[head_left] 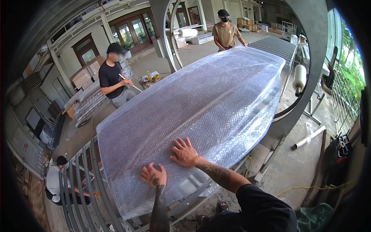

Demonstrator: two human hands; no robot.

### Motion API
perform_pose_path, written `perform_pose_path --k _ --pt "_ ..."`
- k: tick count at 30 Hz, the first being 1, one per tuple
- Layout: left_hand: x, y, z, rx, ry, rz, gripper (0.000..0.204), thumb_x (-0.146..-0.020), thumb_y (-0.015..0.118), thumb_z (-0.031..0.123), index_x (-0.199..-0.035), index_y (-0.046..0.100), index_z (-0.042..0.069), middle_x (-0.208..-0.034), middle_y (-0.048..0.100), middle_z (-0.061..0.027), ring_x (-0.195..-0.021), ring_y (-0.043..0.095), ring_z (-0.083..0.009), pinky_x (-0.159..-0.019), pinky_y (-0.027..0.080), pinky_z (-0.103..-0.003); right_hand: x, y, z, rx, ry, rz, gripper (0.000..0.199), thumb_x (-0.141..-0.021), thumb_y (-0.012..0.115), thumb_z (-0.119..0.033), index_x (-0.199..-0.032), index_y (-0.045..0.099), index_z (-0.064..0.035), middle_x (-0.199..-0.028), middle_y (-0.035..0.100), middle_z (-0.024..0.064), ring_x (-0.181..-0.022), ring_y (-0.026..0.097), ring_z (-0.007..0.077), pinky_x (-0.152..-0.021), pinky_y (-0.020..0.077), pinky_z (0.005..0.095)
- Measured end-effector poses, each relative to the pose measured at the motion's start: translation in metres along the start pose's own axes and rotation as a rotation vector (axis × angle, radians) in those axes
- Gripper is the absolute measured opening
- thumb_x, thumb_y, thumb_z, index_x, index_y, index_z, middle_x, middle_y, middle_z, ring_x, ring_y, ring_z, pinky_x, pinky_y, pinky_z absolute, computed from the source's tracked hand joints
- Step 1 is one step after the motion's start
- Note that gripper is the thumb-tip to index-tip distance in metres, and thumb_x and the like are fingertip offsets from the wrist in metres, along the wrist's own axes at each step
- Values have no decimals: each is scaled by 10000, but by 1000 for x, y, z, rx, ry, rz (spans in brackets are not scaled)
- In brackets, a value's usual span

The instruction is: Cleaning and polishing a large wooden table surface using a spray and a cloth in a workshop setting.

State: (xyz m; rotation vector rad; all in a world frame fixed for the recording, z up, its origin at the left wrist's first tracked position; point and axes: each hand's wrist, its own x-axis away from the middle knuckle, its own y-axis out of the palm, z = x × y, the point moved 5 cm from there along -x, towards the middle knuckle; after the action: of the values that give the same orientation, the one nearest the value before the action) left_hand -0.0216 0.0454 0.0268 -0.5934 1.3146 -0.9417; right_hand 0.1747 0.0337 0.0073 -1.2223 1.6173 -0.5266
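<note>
A large flat panel covered in clear bubble wrap point(216, 100) stretches from near me to the far right, lying across metal rollers. My left hand point(153, 175) rests on the wrap near its close end, fingers spread. Farther right, my right hand point(184, 152) lies flat on the same wrap, fingers apart. Neither hand grips anything. Along the right side the wrap is wrinkled and hangs loose over the edge. What lies beneath it is only dimly visible.
A big grey ring frame point(311, 77) surrounds the panel's far part, carrying a film roll point(300, 78). Roller bars point(79, 181) run at left. One person point(114, 77) stands left with a white stick, another point(228, 33) at the far end; a third point(60, 178) crouches lower left. A cardboard tube point(309, 137) lies right.
</note>
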Motion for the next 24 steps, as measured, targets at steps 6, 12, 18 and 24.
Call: perform_pose_path --k 6,12,18,24 --pt "4 22 -24 257 51 -138 422 -751 705 464 -1050 635 174 -1219 522 -167 -1210 426 -360 -1056 244 -554 -3 0 6 -63 35 73 320 -892 588 -358 -1102 634 -121 -1336 515 124 -1318 407 323 -1113 263 518" --pt "-28 23 -116 1095 23 -471 338 -847 690 205 -1119 596 27 -1164 588 -156 -1087 549 -359 -952 437 -380 -16 5 0 -100 39 54 254 -894 606 -312 -1077 647 -141 -1291 564 87 -1294 447 297 -1111 277 511" --pt "-24 -53 -169 -106 82 64 444 -822 675 286 -1194 523 97 -1302 498 -157 -1278 416 -380 -1072 285 -605 -13 -1 9 -74 34 87 202 -876 615 -270 -1015 656 -130 -1242 594 82 -1248 487 276 -1067 331 454" --pt "-19 -45 -170 -105 -26 -111 469 -834 648 373 -1230 501 169 -1266 503 -119 -1294 396 -341 -1071 246 -636 -11 -4 12 -104 3 103 185 -858 618 -239 -995 658 -121 -1213 603 84 -1227 500 273 -1055 339 450"
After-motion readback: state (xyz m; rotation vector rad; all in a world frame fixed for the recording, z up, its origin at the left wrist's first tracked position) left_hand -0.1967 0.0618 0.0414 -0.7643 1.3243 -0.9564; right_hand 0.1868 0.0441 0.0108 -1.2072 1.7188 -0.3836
